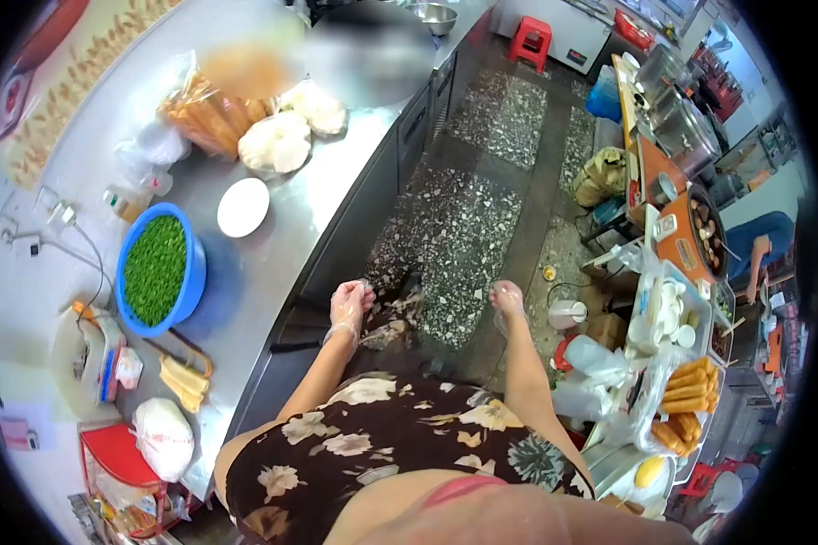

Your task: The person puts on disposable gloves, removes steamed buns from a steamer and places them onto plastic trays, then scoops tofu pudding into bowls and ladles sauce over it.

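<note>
We see a smooth, glossy metal counter, a blue plastic tub, a shiny white plate, speckled stone-like flooring, clear plastic gloves and a patterned cloth top.

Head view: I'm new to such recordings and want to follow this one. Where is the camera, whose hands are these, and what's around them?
There is no robot: a person wears the one camera on their head, looking forward and down. Their left hand and right hand, seemingly in thin clear gloves, are apart above the floor; I see nothing held in either. On the metal counter to their left are a blue basin of chopped greens, a white dish and bagged golden-brown sticks. Another person is at far right.
</note>
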`<state>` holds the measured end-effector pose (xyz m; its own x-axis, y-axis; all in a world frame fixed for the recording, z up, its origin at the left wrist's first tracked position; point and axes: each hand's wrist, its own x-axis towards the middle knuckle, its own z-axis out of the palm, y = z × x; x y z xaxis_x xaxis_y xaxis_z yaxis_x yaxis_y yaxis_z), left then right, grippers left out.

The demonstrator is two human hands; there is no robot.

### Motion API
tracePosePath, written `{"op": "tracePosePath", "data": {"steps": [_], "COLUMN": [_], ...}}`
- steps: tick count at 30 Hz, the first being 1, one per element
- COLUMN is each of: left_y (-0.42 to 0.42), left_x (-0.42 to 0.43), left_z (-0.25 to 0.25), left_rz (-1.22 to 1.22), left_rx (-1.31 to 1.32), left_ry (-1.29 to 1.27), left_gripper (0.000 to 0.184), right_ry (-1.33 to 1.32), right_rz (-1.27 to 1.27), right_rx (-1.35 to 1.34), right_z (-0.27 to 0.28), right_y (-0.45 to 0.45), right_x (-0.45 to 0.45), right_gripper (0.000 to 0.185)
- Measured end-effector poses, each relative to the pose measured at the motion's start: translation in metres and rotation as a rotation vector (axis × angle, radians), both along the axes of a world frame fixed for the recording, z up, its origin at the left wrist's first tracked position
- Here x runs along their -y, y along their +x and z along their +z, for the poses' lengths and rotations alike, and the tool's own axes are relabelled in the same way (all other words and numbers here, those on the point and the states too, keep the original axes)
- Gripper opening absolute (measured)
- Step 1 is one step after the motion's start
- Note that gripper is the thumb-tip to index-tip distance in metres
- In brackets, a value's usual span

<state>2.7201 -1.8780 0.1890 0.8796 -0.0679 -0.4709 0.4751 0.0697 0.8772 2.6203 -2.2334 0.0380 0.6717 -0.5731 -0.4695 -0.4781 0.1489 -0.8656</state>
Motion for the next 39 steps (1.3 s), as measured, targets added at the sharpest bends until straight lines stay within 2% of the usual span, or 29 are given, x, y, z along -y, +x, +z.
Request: {"op": "tracePosePath", "data": {"steps": [2,3,4,5,6,7,8,9,11,13,14,16,17,18,19,20,21,22,23,24,25,26,27,28,29,34,39], "left_y": [0.051,0.082,0.116,0.154,0.181,0.213,0.245,0.277,0.345,0.401,0.428,0.487,0.511,0.534,0.549,0.553,0.594,0.619,0.611,0.65,0.662,0.655,0.661,0.63,0.619,0.621,0.652], "left_x": [0.036,0.053,0.071,0.09,0.11,0.133,0.154,0.176,0.222,0.264,0.284,0.318,0.332,0.344,0.357,0.364,0.368,0.368,0.372,0.368,0.366,0.372,0.372,0.385,0.396,0.426,0.466], "left_z": [0.002,-0.006,-0.015,-0.024,-0.029,-0.006,0.02,0.04,0.054,0.071,0.073,0.07,0.063,0.057,0.07,0.079,0.02,-0.02,-0.017,-0.049,-0.049,-0.023,-0.03,0.029,0.043,0.013,-0.003], "left_rz": [0.036,-0.017,-0.041,-0.112,-0.177,-0.228,-0.273,-0.316,-0.364,-0.375,-0.357,-0.421,-0.417,-0.419,-0.378,-0.596,-0.41,-0.353,-0.387,-0.441,-0.469,-0.355,-0.439,-0.675,-0.729,-0.781,-0.873], "left_rx": [-0.002,0.034,0.033,0.36,0.676,0.727,0.922,1.059,1.204,1.284,1.323,1.308,1.259,1.231,1.166,0.871,1.28,1.484,1.486,1.434,1.639,1.725,1.655,1.433,1.389,1.413,1.442], "left_ry": [-0.095,-0.049,-0.063,0.106,0.274,0.329,0.481,0.498,0.631,0.869,1.005,1.102,1.223,1.235,1.183,1.093,1.159,1.257,1.45,1.411,1.599,1.525,1.5,1.501,1.456,1.252,1.114], "left_gripper": [0.01,0.01,0.01,0.012,0.015,0.021,0.024,0.027,0.036,0.045,0.049,0.054,0.057,0.055,0.052,0.048,0.048,0.051,0.052,0.054,0.051,0.046,0.045,0.054,0.055,0.059,0.064], "right_ry": [-0.052,-0.352,-0.501,-0.649,-0.562,-0.686,-0.729,-0.758,-0.754,-0.618,-0.626,-0.62,-0.694,-0.763,-0.46,-0.419,-0.244,-0.076,-0.094,-0.132,-0.155,-0.163,-0.166,-0.159,-0.154,-0.167,-0.183], "right_rz": [0.085,0.374,0.334,0.406,0.482,0.567,0.81,1.053,0.826,0.579,0.547,0.494,0.668,0.831,0.748,0.646,0.413,0.158,0.052,-0.011,-0.07,-0.114,-0.136,-0.138,-0.118,0.024,-0.053], "right_rx": [0.001,-0.145,-0.105,-0.165,-0.341,-0.299,-0.474,-0.644,-0.715,-0.848,-0.869,-0.889,-0.834,-0.778,-0.991,-1.016,-0.984,-0.922,-0.879,-0.86,-0.848,-0.844,-0.843,-0.847,-0.847,-0.873,-0.848], "right_z": [0.016,-0.024,-0.052,-0.031,-0.017,-0.032,-0.043,-0.029,-0.034,0.0,0.003,-0.007,-0.013,-0.032,-0.068,-0.095,-0.097,-0.101,-0.098,-0.089,-0.079,-0.071,-0.066,-0.069,-0.07,-0.089,-0.077], "right_y": [0.051,0.071,0.079,0.082,0.085,0.078,0.069,0.07,0.052,0.05,0.047,0.038,0.039,0.029,0.032,0.027,0.042,0.065,0.088,0.11,0.13,0.147,0.16,0.172,0.185,0.241,0.309], "right_x": [-0.003,0.02,0.029,0.032,0.042,0.058,0.08,0.095,0.122,0.133,0.138,0.148,0.153,0.159,0.162,0.165,0.166,0.173,0.179,0.186,0.195,0.203,0.211,0.217,0.224,0.243,0.284], "right_gripper": [0.017,0.026,0.019,0.019,0.021,0.024,0.025,0.026,0.024,0.025,0.023,0.021,0.021,0.02,0.017,0.017,0.014,0.015,0.015,0.014,0.013,0.013,0.013,0.012,0.012,0.012,0.014]}}
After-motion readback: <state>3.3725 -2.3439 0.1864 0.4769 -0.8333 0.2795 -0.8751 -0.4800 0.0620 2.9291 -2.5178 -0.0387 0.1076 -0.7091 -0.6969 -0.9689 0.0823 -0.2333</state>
